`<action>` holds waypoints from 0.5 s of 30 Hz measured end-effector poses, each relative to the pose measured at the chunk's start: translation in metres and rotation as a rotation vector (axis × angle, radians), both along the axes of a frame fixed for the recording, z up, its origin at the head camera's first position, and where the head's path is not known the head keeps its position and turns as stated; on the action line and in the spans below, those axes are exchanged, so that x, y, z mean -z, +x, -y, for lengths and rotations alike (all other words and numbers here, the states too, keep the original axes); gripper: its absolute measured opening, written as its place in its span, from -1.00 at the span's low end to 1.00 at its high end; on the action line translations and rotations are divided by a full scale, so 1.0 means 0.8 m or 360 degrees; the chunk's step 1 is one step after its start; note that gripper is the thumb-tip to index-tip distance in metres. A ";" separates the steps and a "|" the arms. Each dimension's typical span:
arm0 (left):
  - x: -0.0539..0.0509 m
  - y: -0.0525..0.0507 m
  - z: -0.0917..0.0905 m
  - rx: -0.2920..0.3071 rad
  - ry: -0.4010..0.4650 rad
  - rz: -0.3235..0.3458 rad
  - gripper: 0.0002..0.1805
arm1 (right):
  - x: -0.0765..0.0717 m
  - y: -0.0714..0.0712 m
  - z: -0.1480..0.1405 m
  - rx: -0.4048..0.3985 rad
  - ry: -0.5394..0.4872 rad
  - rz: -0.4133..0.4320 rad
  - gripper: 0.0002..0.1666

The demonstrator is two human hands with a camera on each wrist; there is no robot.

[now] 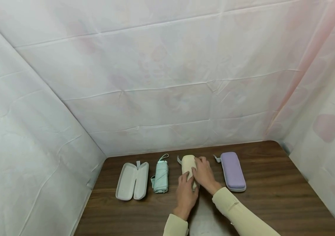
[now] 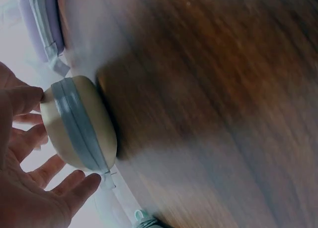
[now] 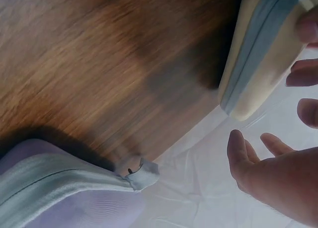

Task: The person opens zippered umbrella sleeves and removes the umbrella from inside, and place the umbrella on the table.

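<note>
A cream zip case (image 1: 188,163) with a grey zip band stands on the brown table, closed. My left hand (image 1: 186,196) holds it across its near end, the thumb on the right side and the fingers on the left. In the left wrist view, the left hand (image 2: 37,193) spans the case (image 2: 94,114). My right hand (image 1: 205,174) lies along the case's right side. In the right wrist view, the right hand (image 3: 278,173) has its fingers loosely extended beside the case (image 3: 263,64); their exact contact is unclear.
A purple zip case (image 1: 233,171) with a grey tab lies right of the hands. On the left are a folded mint umbrella (image 1: 161,176) with a wrist loop and a white case (image 1: 126,182) lying open. White sheeting (image 1: 167,108) surrounds the wooden table (image 1: 276,183).
</note>
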State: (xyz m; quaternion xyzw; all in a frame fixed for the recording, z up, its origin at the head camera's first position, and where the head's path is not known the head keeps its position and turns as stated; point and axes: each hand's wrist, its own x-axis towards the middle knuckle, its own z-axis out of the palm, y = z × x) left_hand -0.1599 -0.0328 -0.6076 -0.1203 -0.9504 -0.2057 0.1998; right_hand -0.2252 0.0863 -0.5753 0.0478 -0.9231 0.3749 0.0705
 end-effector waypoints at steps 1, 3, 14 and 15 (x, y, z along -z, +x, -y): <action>0.000 0.000 -0.002 -0.0007 -0.0015 0.0004 -0.55 | 0.001 -0.001 -0.001 0.0002 0.0005 0.0004 -0.39; 0.000 -0.001 -0.005 -0.0026 -0.0033 0.0014 -0.56 | 0.002 -0.003 -0.004 0.0002 0.0018 0.0006 -0.40; -0.001 -0.001 -0.008 -0.0102 -0.0005 0.0082 -0.57 | 0.002 -0.013 -0.019 0.0002 0.0102 0.0027 -0.44; -0.001 -0.001 -0.007 -0.0103 0.0005 0.0092 -0.57 | 0.002 -0.014 -0.020 0.0004 0.0112 0.0035 -0.44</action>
